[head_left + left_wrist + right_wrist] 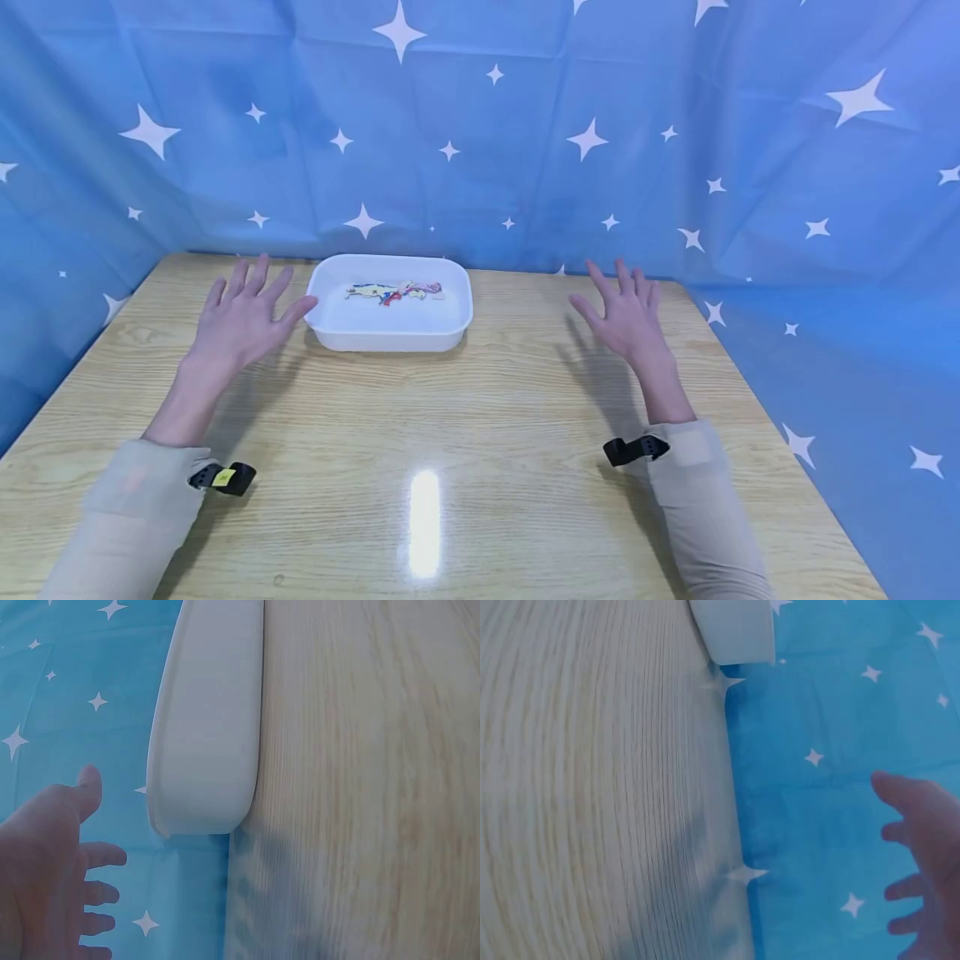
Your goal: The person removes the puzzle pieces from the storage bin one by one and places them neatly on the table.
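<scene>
A white rectangular tub with rounded corners stands near the far edge of the table. In it lie several small flat colourful pieces, yellow, blue, red and pink, too small to make out in kind. My left hand hovers beside the tub's left end with fingers spread, its thumb overlapping the rim in the head view. Farther right, my right hand is held over the table with spread fingers and nothing in it. The left wrist view shows the tub's outer wall beyond the left thumb.
The wood-grain table carries a bright light reflection near its front. A blue curtain with white stars hangs behind the table and along its sides. Black wrist straps sit over both light sleeves.
</scene>
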The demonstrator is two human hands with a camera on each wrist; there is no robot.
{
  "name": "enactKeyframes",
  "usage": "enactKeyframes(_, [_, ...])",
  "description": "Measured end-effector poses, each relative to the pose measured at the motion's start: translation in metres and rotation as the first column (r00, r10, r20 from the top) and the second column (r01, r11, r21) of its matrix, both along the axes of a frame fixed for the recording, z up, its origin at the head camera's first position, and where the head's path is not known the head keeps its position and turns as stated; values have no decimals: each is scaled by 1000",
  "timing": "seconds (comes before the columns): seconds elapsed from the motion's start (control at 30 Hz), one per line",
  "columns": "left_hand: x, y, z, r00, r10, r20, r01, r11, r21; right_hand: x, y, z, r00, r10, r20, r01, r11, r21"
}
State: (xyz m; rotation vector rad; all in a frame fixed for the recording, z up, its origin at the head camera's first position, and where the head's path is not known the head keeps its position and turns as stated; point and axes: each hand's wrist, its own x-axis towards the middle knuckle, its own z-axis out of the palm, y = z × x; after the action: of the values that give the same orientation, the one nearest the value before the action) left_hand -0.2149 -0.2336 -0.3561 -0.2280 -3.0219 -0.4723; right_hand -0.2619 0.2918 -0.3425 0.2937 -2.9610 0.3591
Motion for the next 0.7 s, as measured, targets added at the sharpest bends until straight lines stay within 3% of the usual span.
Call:
enactKeyframes(0.33, [-3, 5, 0, 1000, -1, 2, 1, 999, 39, -2, -11, -2, 998, 49, -33, -50, 998, -46])
enactKeyframes(0.7, [-8, 14, -7, 995, 34, -89, -23, 992, 120, -5, -31, -9, 993, 115, -40, -118, 990, -73])
